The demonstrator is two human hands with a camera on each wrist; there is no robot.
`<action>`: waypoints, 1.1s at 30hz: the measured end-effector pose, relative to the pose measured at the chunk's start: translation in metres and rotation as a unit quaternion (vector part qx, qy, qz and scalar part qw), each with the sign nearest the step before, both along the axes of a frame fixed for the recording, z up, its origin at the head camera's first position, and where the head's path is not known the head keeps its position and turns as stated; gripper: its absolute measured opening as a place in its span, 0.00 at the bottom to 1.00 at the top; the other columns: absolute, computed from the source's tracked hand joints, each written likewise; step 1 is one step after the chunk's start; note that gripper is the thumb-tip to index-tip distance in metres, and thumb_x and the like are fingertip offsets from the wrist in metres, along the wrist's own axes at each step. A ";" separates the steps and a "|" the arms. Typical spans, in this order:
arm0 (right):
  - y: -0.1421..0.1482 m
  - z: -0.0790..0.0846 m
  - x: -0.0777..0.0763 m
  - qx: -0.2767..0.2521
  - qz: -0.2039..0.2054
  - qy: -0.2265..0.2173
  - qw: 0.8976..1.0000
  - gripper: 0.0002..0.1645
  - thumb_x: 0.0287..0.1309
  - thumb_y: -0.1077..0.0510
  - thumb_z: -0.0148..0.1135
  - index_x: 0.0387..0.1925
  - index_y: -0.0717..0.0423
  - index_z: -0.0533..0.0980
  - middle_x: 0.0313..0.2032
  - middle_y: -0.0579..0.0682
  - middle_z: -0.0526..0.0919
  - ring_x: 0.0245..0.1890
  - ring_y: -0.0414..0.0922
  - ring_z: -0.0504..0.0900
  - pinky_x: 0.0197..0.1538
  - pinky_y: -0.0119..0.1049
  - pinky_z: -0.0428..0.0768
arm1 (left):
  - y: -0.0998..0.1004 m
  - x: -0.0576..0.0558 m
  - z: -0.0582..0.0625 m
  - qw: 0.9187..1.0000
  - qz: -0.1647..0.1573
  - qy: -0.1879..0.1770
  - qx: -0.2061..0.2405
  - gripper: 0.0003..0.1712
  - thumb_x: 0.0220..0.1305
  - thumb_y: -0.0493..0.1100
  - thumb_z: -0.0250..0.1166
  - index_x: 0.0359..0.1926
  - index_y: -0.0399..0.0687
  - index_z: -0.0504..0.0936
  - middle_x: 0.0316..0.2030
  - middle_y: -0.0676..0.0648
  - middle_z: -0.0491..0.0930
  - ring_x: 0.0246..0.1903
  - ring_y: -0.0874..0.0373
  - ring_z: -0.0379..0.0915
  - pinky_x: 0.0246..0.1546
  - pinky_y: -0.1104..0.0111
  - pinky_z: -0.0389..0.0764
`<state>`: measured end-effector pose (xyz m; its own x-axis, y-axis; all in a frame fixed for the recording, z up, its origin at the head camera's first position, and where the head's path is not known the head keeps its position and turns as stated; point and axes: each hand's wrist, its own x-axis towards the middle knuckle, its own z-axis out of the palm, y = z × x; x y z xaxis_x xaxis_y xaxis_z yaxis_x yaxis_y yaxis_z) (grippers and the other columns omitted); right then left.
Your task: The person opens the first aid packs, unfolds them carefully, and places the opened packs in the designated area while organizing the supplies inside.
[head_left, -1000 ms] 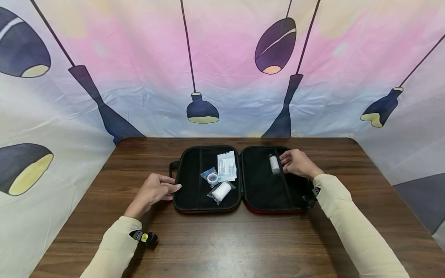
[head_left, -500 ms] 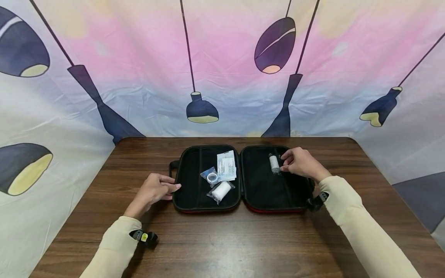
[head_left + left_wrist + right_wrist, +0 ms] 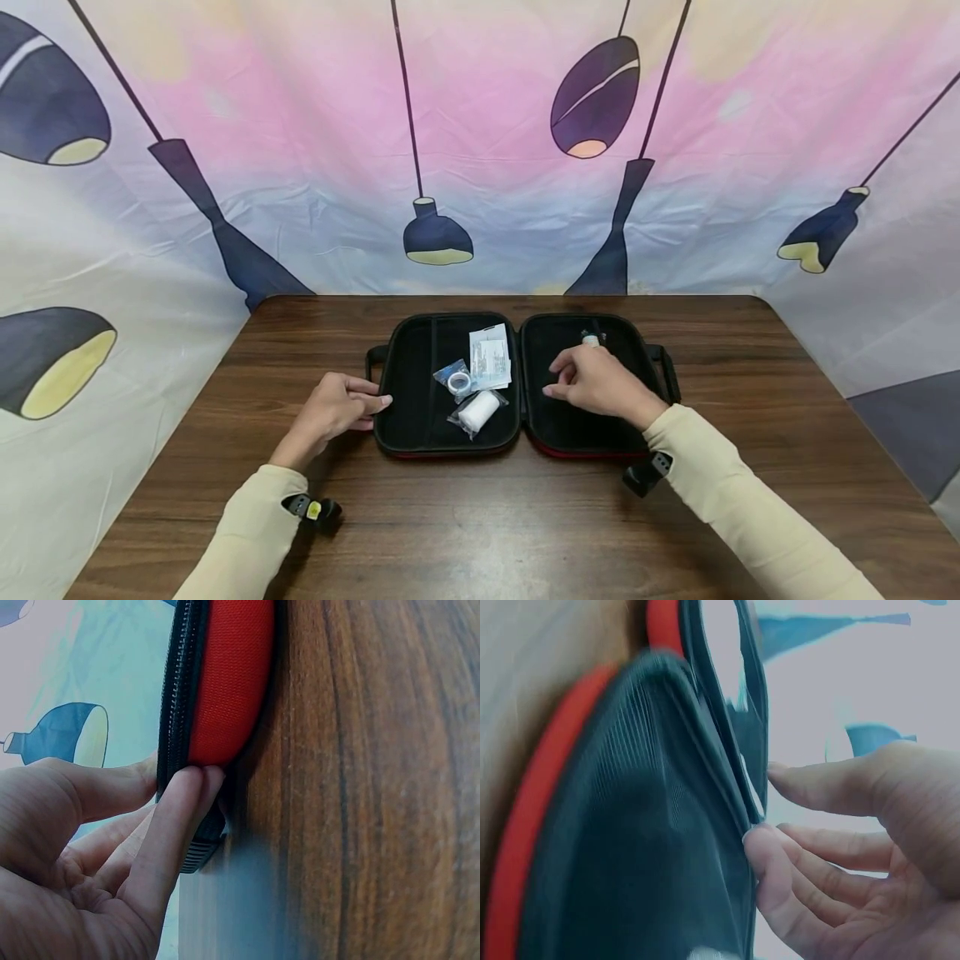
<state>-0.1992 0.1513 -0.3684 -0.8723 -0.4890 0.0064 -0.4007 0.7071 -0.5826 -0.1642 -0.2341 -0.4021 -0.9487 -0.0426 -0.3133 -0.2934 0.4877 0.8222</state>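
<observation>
A black-lined zip case with a red shell lies unfolded on the table, its left half [image 3: 408,383] and right half [image 3: 543,421] side by side. My left hand [image 3: 337,412] pinches the left half's outer edge, thumb at the zip [image 3: 176,697] and fingers against the red side [image 3: 232,682]. Over the right half hovers my right hand [image 3: 600,383], fingers loosely bent and nothing between thumb and forefinger. It partly hides a wrapped white roll [image 3: 591,340]. The left half holds a wrapped bandage roll [image 3: 477,412], a bagged tape roll [image 3: 458,383] and white printed packets [image 3: 490,358].
Carry handles [image 3: 663,367] stick out from the outer sides of the case. The brown wooden table [image 3: 480,525] extends around it, and a printed cloth [image 3: 502,125] hangs behind the far edge.
My right hand has left the strap and roll in the right half and moved left and nearer, over the middle of that half. The left hand stays at the edge.
</observation>
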 end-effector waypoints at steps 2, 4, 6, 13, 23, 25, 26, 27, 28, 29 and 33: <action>-0.010 -0.003 0.004 -0.004 0.010 0.003 1.000 0.21 0.62 0.54 0.71 0.48 0.68 0.82 0.29 0.45 0.83 0.24 0.38 0.77 0.34 0.36 0.80 | 0.000 0.000 0.000 1.000 0.000 0.001 0.000 0.27 0.68 0.40 0.69 0.61 0.25 0.75 0.51 0.30 0.81 0.38 0.52 0.85 0.38 0.63 0.88; -0.021 -0.005 0.009 -0.003 0.015 0.006 1.000 0.21 0.62 0.53 0.72 0.47 0.67 0.83 0.28 0.44 0.82 0.24 0.36 0.77 0.35 0.36 0.81 | 0.000 -0.001 0.000 1.000 0.001 0.001 0.000 0.28 0.68 0.40 0.69 0.61 0.25 0.75 0.50 0.30 0.81 0.38 0.52 0.85 0.38 0.63 0.88; -0.030 -0.007 0.012 -0.004 0.019 0.010 1.000 0.21 0.62 0.52 0.72 0.46 0.66 0.83 0.28 0.43 0.82 0.24 0.36 0.77 0.36 0.36 0.82 | 0.000 -0.001 0.000 1.000 0.000 0.000 0.001 0.28 0.67 0.40 0.69 0.61 0.25 0.75 0.50 0.30 0.81 0.38 0.52 0.85 0.38 0.63 0.88; -0.061 -0.011 0.018 -0.019 0.033 0.019 0.999 0.19 0.59 0.53 0.75 0.44 0.65 0.83 0.26 0.42 0.80 0.23 0.35 0.76 0.37 0.36 0.82 | -0.001 -0.002 0.000 1.000 0.002 -0.002 0.002 0.28 0.67 0.40 0.70 0.61 0.25 0.75 0.50 0.30 0.82 0.38 0.52 0.85 0.38 0.63 0.88; -0.089 -0.017 0.023 0.000 0.001 0.024 1.000 0.27 0.53 0.42 0.77 0.15 0.55 0.76 0.10 0.42 0.66 0.10 0.37 0.61 0.14 0.29 0.56 | 0.000 -0.001 -0.001 1.000 0.000 0.002 0.003 0.28 0.68 0.39 0.69 0.61 0.25 0.75 0.52 0.29 0.80 0.40 0.49 0.85 0.39 0.61 0.88; -0.093 -0.017 0.024 0.011 -0.010 0.022 1.000 0.27 0.51 0.39 0.78 0.17 0.54 0.78 0.11 0.43 0.69 0.10 0.38 0.64 0.14 0.29 0.58 | 0.000 0.000 -0.001 1.000 0.001 0.003 0.002 0.27 0.68 0.39 0.69 0.61 0.25 0.75 0.52 0.29 0.80 0.40 0.49 0.85 0.39 0.61 0.88; -0.094 -0.018 0.024 0.016 -0.015 0.021 1.000 0.26 0.50 0.39 0.78 0.18 0.53 0.79 0.12 0.44 0.71 0.10 0.39 0.66 0.13 0.29 0.59 | 0.000 0.000 -0.001 1.000 0.001 0.004 0.001 0.27 0.68 0.39 0.69 0.61 0.25 0.75 0.52 0.29 0.80 0.40 0.49 0.85 0.39 0.61 0.88; -0.095 -0.018 0.024 0.021 -0.019 0.020 0.999 0.26 0.50 0.38 0.78 0.19 0.53 0.79 0.12 0.45 0.72 0.11 0.40 0.68 0.13 0.30 0.60 | 0.000 0.000 -0.001 1.000 0.001 0.004 0.000 0.27 0.68 0.39 0.69 0.61 0.25 0.75 0.52 0.29 0.80 0.40 0.50 0.85 0.39 0.61 0.88; -0.096 -0.018 0.024 0.026 -0.021 0.019 0.999 0.26 0.49 0.38 0.79 0.20 0.53 0.79 0.13 0.45 0.73 0.11 0.40 0.69 0.13 0.30 0.61 | 0.001 0.000 -0.001 1.000 0.001 0.004 -0.001 0.27 0.68 0.39 0.69 0.61 0.25 0.75 0.52 0.29 0.80 0.40 0.50 0.85 0.39 0.61 0.88; -0.096 -0.018 0.024 0.030 -0.024 0.018 0.999 0.26 0.49 0.38 0.79 0.20 0.53 0.80 0.13 0.45 0.74 0.11 0.41 0.70 0.13 0.30 0.62 | 0.001 0.001 0.000 1.000 0.001 0.004 -0.002 0.27 0.68 0.39 0.69 0.61 0.25 0.75 0.52 0.29 0.80 0.40 0.50 0.85 0.39 0.61 0.88; -0.097 -0.020 0.023 0.040 -0.021 0.023 0.999 0.24 0.49 0.39 0.79 0.19 0.52 0.80 0.13 0.44 0.75 0.11 0.40 0.71 0.13 0.30 0.64 | 0.001 0.000 -0.001 1.000 0.002 0.006 -0.003 0.27 0.68 0.40 0.69 0.61 0.25 0.75 0.52 0.29 0.80 0.39 0.50 0.85 0.39 0.61 0.88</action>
